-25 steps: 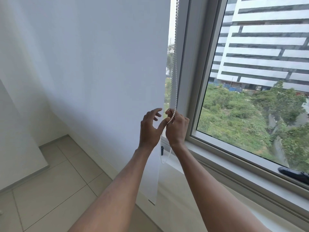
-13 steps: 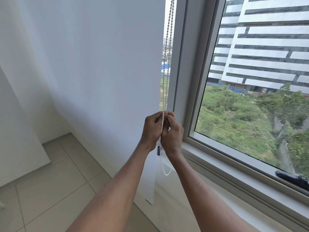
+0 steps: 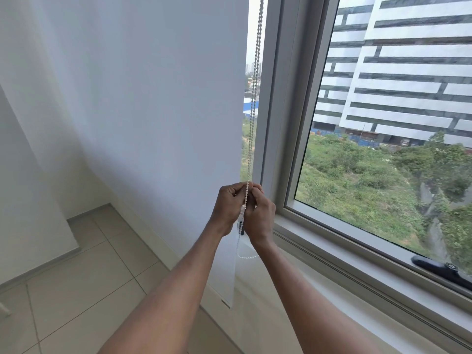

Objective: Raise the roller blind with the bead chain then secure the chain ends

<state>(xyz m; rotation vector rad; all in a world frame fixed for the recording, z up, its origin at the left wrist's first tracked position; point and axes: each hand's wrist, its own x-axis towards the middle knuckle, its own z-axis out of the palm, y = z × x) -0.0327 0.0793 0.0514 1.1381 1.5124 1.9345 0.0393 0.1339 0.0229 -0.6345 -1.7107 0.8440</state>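
Note:
A white roller blind (image 3: 153,111) hangs fully down over the left part of the window, its bottom edge near the floor. Along its right edge runs a white bead chain (image 3: 255,85), two strands side by side, dropping from the top of the frame. My left hand (image 3: 228,206) and my right hand (image 3: 260,215) are pressed together at sill height, both closed around the chain. A small loop of chain (image 3: 245,256) dangles below my hands. A dark piece between my palms is mostly hidden.
To the right stands the grey window frame (image 3: 281,98) with a wide sill (image 3: 357,284). A black window handle (image 3: 441,270) lies at the sill's right end. Beige floor tiles (image 3: 76,277) spread at lower left, and a white wall (image 3: 25,175) rises beside them.
My left hand, open beside the chain a second ago, has closed onto it next to my right hand. Both hands have sunk slightly, and the view has shifted to the right.

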